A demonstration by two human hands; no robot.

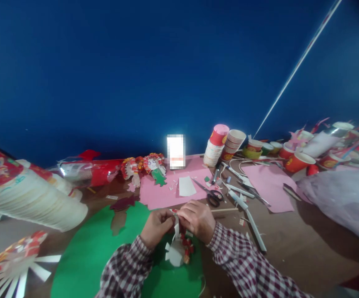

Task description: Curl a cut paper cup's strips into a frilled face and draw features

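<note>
My left hand (156,227) and my right hand (198,218) meet in front of me, fingertips pinched together on a strip of a cut paper cup (176,252). White strips and red-and-gold curled ones stand out around the cup's pale round base. It hangs below my fingers, over a large green paper sheet (86,252). Both hands are closed; my fingers hide part of the strip between them. Just beyond my right hand lie black-handled scissors (213,198) on pink paper (154,194), beside a small white paper piece (187,186).
A tall stack of paper cups (43,203) leans at left, above another cup cut into strips (18,265). Paper figures (153,165) lie at the back. Cup stacks (214,153), a glue gun (238,198) and a plastic bag (343,203) are to the right.
</note>
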